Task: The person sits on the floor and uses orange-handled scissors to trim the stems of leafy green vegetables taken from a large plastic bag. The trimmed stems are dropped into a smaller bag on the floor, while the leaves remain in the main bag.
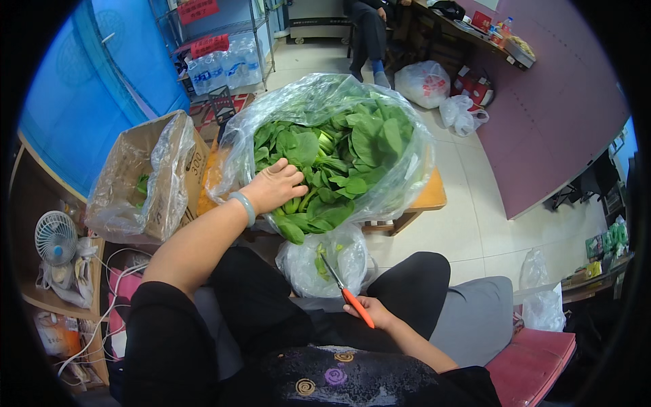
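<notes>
A large clear plastic bag [422,173] stands open before me, full of leafy greens [374,135] with broad leaves and pale green stems. My left hand [274,187], with a pale bangle at the wrist, rests among the greens at the bag's near left side. Leaves hide part of its fingers, so whether they grip a stem cannot be told. Low in front of me, my right hand [374,311] holds a cutting tool [357,308] by its orange handle. Its narrow metal tip points over a plastic-lined container [351,254] between my knees, where some green trimmings [321,262] lie.
The bag sits on a wooden stool or bench [430,196]. To its left stands a plastic-lined cardboard box [196,163] with a few leaves inside. A small fan [56,238] and loose white cables [119,277] are at far left. Another person's legs [368,38] show beyond the bag.
</notes>
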{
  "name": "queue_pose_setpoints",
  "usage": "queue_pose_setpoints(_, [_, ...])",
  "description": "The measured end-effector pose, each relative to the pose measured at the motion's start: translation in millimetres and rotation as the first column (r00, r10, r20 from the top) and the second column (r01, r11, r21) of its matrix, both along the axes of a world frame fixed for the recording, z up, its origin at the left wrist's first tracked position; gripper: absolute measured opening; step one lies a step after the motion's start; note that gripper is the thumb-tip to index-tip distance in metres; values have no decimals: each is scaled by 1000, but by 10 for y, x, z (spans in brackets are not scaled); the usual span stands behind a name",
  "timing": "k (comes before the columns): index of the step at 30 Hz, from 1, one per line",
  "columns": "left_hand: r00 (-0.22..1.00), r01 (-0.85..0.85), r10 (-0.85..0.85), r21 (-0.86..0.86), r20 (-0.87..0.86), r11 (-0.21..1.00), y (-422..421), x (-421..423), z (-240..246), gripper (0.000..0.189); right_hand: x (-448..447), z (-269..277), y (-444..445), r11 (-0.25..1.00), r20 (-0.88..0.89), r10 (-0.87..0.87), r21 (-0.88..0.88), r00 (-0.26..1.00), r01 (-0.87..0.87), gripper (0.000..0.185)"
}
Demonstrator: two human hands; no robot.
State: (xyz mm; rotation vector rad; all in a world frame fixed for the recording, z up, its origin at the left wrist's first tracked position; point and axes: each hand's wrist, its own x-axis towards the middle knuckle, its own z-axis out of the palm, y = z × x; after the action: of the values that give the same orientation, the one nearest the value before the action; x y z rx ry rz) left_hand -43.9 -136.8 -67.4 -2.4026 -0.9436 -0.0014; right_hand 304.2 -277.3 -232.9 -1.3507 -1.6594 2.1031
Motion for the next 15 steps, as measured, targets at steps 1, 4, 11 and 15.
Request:
queue_pose_setpoints(1, [1000,9,-9,-13,2,1000,6,-17,30,12,9,-1,2,1000,27,-7,-4,1000,7,24])
queue_pose_setpoints(4, [999,15,-14,-22,38,1000,-9,-94,202,12,34,-24,6,999,18,-26,-21,999,27,30])
queue_pose_setpoints(11, [839,-204,168,13,517,979,-120,-190,816,30,-13,-72,6,999,20,-6,-33,1000,7,25])
queue_pose_setpoints(15, [681,-380,310,-42,663,924,94,-57,789,22,-56,-13,22,998,61,28,-50,998,-25,24])
